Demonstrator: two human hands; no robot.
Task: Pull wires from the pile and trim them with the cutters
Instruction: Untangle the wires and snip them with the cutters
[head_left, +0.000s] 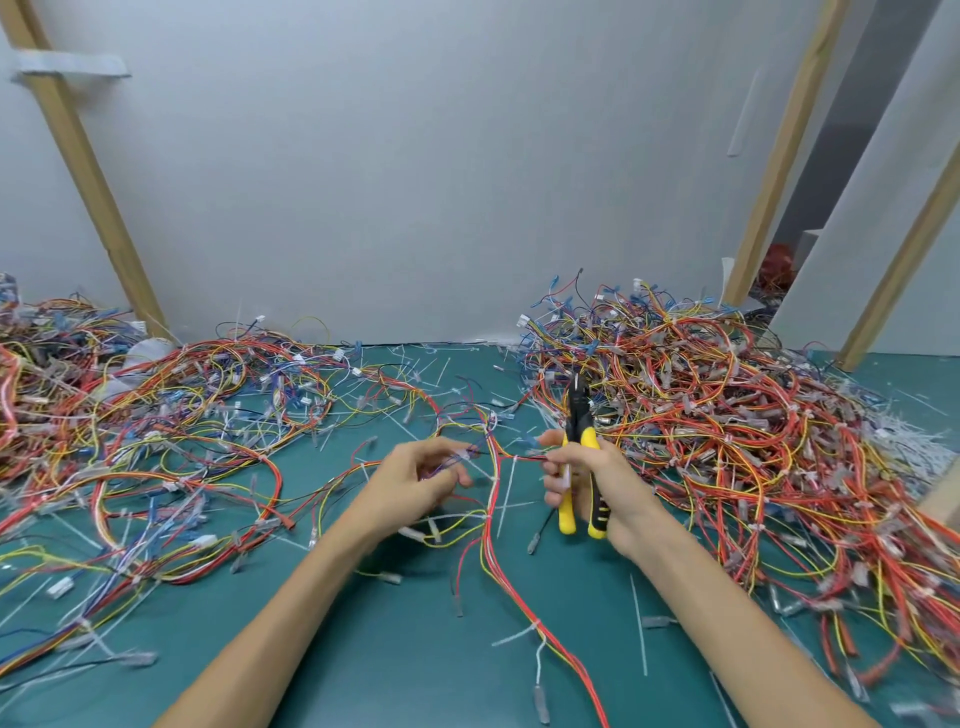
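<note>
Between the two hands, just below the view's centre, a red-and-yellow wire harness (511, 458) stretched roughly 9 to 3 o'clock, and its tail dropped toward 6 o'clock and was cut off by the lower edge. The left hand (415, 483) had its fingers curled and seemed to pinch the harness, though blur made the exact grip hard to make out. The right hand (597, 493) gripped the yellow-handled cutters (577, 415), handles pressed together, while its thumb and forefinger pinched the harness's other end. The cutters stood with their long axis near 12 to 6 o'clock, black head at 12; whether the blades were closed could not be told. Bare green worktop (405, 649) lay open at 6 o'clock between the forearms. A heaped wire pile (727, 415) crowded in from 3 o'clock, just beside the cutters, and looser wires (156, 415) spread out at 9 o'clock. The worktop's far edge met a grey wall (415, 182) at 12 o'clock.
</note>
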